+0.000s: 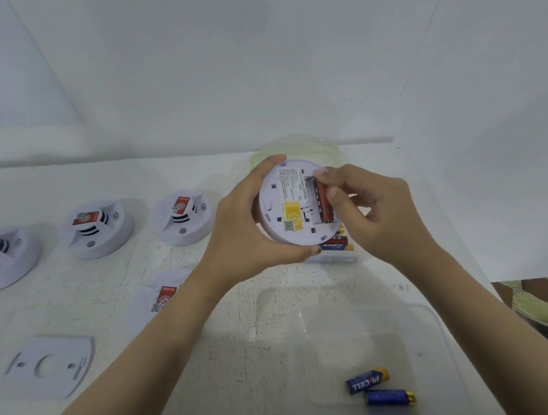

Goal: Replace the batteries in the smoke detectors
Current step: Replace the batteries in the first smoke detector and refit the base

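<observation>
My left hand (248, 235) grips a round white smoke detector (285, 215) held up with its back facing me, a yellow sticker on it. Its battery bay is uncovered and a red battery (323, 201) lies in it. My right hand (365, 211) pinches that red battery with thumb and fingertips. Two blue batteries (381, 387) lie in a clear tray (338, 322) at the near right. More blue batteries (338, 244) show in a clear container (307, 146) behind the detector.
Three white smoke detectors (97, 228) stand in a row on the white table at left, a fourth (162, 293) partly hidden by my left forearm. A flat white cover plate (48, 364) lies near left. A white wall rises behind. Patterned floor shows at far right.
</observation>
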{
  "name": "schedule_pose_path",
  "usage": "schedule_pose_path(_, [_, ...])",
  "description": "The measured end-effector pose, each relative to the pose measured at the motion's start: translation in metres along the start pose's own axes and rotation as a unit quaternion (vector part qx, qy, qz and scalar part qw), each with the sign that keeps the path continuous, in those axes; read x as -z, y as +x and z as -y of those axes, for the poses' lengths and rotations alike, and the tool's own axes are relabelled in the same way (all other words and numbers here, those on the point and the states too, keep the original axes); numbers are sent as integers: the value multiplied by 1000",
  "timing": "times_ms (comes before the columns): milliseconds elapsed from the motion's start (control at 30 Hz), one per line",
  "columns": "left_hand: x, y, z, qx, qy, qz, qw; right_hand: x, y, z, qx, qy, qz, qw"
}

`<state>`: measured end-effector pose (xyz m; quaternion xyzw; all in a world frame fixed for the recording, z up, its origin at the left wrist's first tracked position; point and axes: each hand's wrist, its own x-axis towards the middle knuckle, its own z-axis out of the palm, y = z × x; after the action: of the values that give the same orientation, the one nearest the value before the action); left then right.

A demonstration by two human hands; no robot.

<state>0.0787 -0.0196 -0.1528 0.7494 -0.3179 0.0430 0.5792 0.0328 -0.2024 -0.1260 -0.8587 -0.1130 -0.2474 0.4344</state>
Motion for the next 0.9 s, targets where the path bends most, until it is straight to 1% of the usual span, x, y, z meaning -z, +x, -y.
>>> schedule_pose_path(100, [0,0,-4,2,-10,-12,1000,0,-2,1,44,-20,-16,999])
schedule_pose_path(200, [0,0,-7,-5,-11,-20,1000,3,-3,1,93,-98,-3,991])
schedule_pose_path(333, [-2,-4,-5,-7,-1,-2,1000,12,-5,2,99,-145,47,983])
schedule_pose_path(467, [-9,-7,-4,-5,-9,2,1000,14,-6,3,94,-233,96,963])
schedule_pose_path(533, [-10,-6,-2,2,-14,5,1000,14,-4,1,91,-231,113,962])
schedule_pose_path(600, [-9,-6,1,13,-17,12,1000,14,-3,-3,51,-141,107,983])
schedule_pose_path(633, [-8,-6,3,17,-20,13,1000,13,-3,-5,7,-76,95,993])
schedule_pose_path(700, [-6,-5,8,24,-19,9,999,11,-2,-11,-94,42,52,993])
schedule_pose_path(733, [-5,-4,10,29,-17,6,999,9,-2,-15,-134,66,22,989])
schedule_pose_path(767, [-4,-4,12,35,-17,3,999,8,0,-20,-160,51,-1,986])
schedule_pose_path(800, [-3,-5,14,41,-18,0,999,9,2,-25,-170,3,-1,985])
schedule_pose_path(833, [-2,-5,16,46,-18,-5,999,11,5,-27,-173,-61,37,982])
schedule_pose_path(900, [-1,-7,18,55,-19,-12,998,11,10,-28,-170,-171,171,955])
